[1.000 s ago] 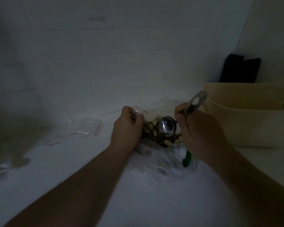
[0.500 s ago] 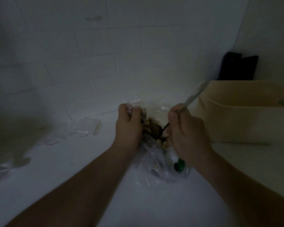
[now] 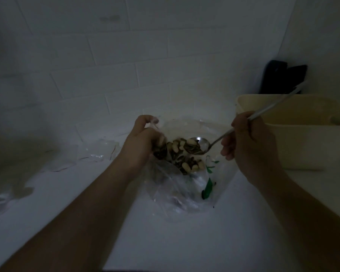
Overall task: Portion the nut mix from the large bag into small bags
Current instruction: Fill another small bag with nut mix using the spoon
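Scooping step: left hand grips rim of big bag on tabletop; right hand holds spoon, part-loaded, over nuts. Next: lift level, carry to small bag, likely without spill

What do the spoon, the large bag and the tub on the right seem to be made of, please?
Spoon: likely polished metal, its bowl glints. Large bag: thin clear plastic film, crinkled, nuts visible through it. Tub: probably matte cream plastic, smooth and dull.

Spoon handle's middle inside right fist; dark object behind tub, unidentifiable.
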Motion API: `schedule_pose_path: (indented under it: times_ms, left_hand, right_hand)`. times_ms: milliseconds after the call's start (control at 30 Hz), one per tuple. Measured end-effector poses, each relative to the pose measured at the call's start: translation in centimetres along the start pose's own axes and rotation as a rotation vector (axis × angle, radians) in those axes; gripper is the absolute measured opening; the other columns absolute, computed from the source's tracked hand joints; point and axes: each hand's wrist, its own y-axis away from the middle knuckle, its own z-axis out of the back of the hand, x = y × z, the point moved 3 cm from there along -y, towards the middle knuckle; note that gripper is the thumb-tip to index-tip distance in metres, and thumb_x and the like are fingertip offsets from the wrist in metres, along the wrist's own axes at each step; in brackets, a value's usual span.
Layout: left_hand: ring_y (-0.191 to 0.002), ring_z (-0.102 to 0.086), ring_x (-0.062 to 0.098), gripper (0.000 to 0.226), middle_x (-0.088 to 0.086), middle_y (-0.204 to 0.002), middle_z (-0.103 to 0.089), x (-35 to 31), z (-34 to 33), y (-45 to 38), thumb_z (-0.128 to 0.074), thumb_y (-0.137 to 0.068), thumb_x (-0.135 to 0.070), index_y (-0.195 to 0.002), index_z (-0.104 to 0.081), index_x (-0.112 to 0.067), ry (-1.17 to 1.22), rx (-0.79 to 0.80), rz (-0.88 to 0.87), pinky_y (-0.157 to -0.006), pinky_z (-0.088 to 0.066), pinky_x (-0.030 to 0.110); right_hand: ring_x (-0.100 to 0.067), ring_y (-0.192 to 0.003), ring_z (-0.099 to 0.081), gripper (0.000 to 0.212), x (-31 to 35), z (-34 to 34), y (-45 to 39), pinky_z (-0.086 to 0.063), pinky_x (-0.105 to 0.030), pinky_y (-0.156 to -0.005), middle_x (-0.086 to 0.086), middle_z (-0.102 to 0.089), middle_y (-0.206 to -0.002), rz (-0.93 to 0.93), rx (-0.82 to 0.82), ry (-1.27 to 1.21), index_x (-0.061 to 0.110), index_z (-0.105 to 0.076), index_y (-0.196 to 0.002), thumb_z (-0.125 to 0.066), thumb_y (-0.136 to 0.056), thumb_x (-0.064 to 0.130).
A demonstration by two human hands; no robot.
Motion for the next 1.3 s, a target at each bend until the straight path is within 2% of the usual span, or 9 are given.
schedule_pose_path:
  times_ms: [133, 233, 400, 533, 733, 967, 1133, 1233, 1300]
  left_hand:
    - [-0.052, -0.05, 0.02, 0.044, 0.01, -0.064, -0.058, 0.4, -0.4, 0.5, -0.057, -0.072, -0.014, -0.116, -0.056, -0.015, -0.1, 0.202, 0.059, -0.051, -0.037, 0.027]
    - [-0.062, -0.059, 0.015, 0.041, 0.001, -0.074, -0.068, 1.0, -0.6, 0.7, -0.07, -0.073, -0.022, -0.114, -0.065, -0.019, -0.226, 0.248, 0.07, -0.061, -0.046, 0.027]
    - [-0.094, -0.075, 0.015, 0.081, -0.004, -0.101, -0.077, 1.0, -0.2, 0.5, -0.091, -0.055, -0.051, -0.129, -0.063, -0.034, -0.356, 0.235, 0.013, -0.091, -0.061, 0.038]
    - [-0.104, -0.074, 0.009, 0.089, -0.008, -0.109, -0.079, 0.6, -0.5, 0.6, -0.099, -0.063, -0.039, -0.143, -0.061, -0.028, -0.36, 0.266, 0.0, -0.103, -0.057, 0.036]
    - [-0.115, -0.071, 0.015, 0.096, -0.002, -0.128, -0.073, 0.2, -0.2, 0.3, -0.102, -0.055, -0.034, -0.142, -0.063, -0.025, -0.176, 0.274, 0.031, -0.098, -0.058, 0.035]
    - [-0.081, -0.072, 0.015, 0.071, 0.003, -0.113, -0.079, 0.3, -0.3, 0.1, -0.098, -0.055, -0.024, -0.121, -0.073, -0.023, -0.107, 0.257, 0.032, -0.089, -0.059, 0.037]
    - [-0.105, -0.074, 0.017, 0.09, 0.001, -0.125, -0.075, 0.1, 0.2, 0.2, -0.098, -0.048, -0.035, -0.131, -0.066, -0.027, -0.105, 0.329, 0.059, -0.1, -0.057, 0.039]
    - [-0.117, -0.071, 0.025, 0.085, 0.001, -0.129, -0.073, -0.1, 0.5, 0.4, -0.096, -0.066, -0.011, -0.142, -0.06, -0.018, -0.143, 0.385, 0.103, -0.105, -0.055, 0.049]
    - [-0.121, -0.069, 0.025, 0.07, 0.002, -0.129, -0.073, 0.0, 0.6, 0.5, -0.09, -0.075, 0.001, -0.136, -0.064, -0.023, -0.171, 0.44, 0.116, -0.108, -0.053, 0.051]
  right_hand:
    - [-0.018, -0.044, -0.057, 0.027, 0.0, 0.3, 0.0, -0.045, -0.025, -0.039, -0.003, -0.062, -0.058, -0.01, -0.025, -0.022, 0.019, -0.052, -0.089, -0.04, -0.112, 0.027]
    - [-0.018, -0.045, -0.058, 0.027, 0.1, 0.2, 0.2, -0.046, -0.025, -0.04, -0.002, -0.063, -0.059, 0.0, -0.019, -0.006, 0.021, -0.053, -0.089, -0.04, -0.112, 0.028]
    - [-0.021, -0.048, -0.06, 0.027, 0.2, 0.3, 0.1, -0.048, -0.028, -0.043, -0.004, -0.064, -0.062, 0.028, -0.015, 0.036, 0.024, -0.053, -0.089, -0.04, -0.112, 0.031]
    - [-0.022, -0.05, -0.062, 0.027, 0.5, 0.7, 0.2, -0.05, -0.03, -0.045, -0.006, -0.064, -0.063, 0.054, -0.02, 0.091, 0.025, -0.053, -0.089, -0.041, -0.112, 0.03]
    - [-0.019, -0.05, -0.065, 0.03, 1.8, 1.1, -0.6, -0.051, -0.027, -0.045, -0.002, -0.067, -0.064, 0.041, 0.033, 0.203, 0.021, -0.052, -0.089, -0.04, -0.111, 0.035]
    - [-0.02, -0.051, -0.067, 0.026, 5.2, 1.6, -1.0, -0.052, -0.029, -0.047, 0.0, -0.069, -0.066, 0.096, 0.044, 0.267, 0.026, -0.054, -0.092, -0.04, -0.111, 0.037]
    - [-0.019, -0.05, -0.067, 0.027, 6.6, 1.3, -1.1, -0.051, -0.029, -0.046, -0.001, -0.069, -0.064, 0.111, 0.054, 0.266, 0.024, -0.055, -0.092, -0.04, -0.111, 0.038]
    - [-0.02, -0.05, -0.066, 0.027, 7.0, 0.9, -0.9, -0.051, -0.028, -0.046, -0.001, -0.068, -0.064, 0.111, 0.069, 0.261, 0.025, -0.054, -0.091, -0.04, -0.111, 0.037]
    - [-0.021, -0.05, -0.067, 0.028, 7.3, 0.6, -0.8, -0.051, -0.029, -0.046, -0.002, -0.068, -0.065, 0.122, 0.08, 0.267, 0.024, -0.054, -0.091, -0.04, -0.111, 0.038]
